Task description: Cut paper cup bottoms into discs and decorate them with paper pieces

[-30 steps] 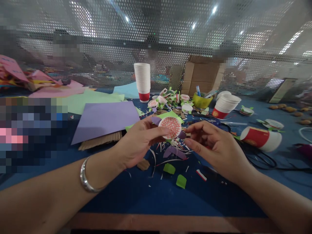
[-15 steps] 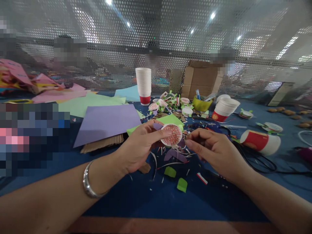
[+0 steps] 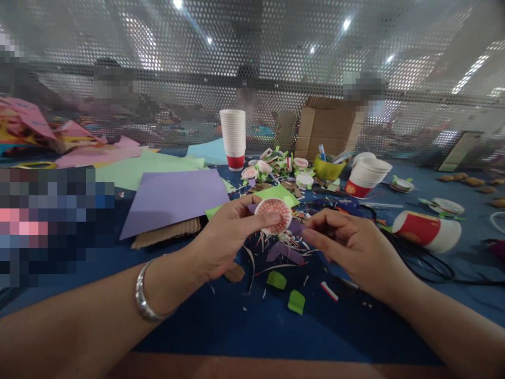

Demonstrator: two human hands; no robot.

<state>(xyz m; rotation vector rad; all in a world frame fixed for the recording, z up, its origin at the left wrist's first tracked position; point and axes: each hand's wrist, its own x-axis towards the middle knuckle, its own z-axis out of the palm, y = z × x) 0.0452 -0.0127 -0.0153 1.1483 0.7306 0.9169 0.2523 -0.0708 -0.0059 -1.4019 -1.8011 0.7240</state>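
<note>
Between thumb and fingers, my left hand [image 3: 226, 231] grips a cut-off paper cup bottom [image 3: 272, 206], a white round with a red grid drawn on its face. A small purple paper piece [image 3: 295, 227] sticks out at the round's right edge. My right hand [image 3: 351, 239] pinches the outer end of that piece; whether it is fixed to the round I cannot tell. Below the hands lie purple paper strips [image 3: 284, 252], thin white and red trimmings, and green paper bits [image 3: 296, 302] on the blue table [image 3: 221, 326].
Purple sheet [image 3: 177, 200] on cardboard lies left. Behind stand a tall cup stack [image 3: 233, 131], finished-looking cup bottoms with green tabs [image 3: 276, 158], a yellow pen holder [image 3: 329, 168] and a cardboard box [image 3: 327, 126]. Right: a tilted cup stack [image 3: 366, 176], a lying cup [image 3: 428, 231], black cable [image 3: 426, 263].
The cup bottom has shifted slightly left and up and turned a little. More of the purple piece shows between it and my right fingertips.
</note>
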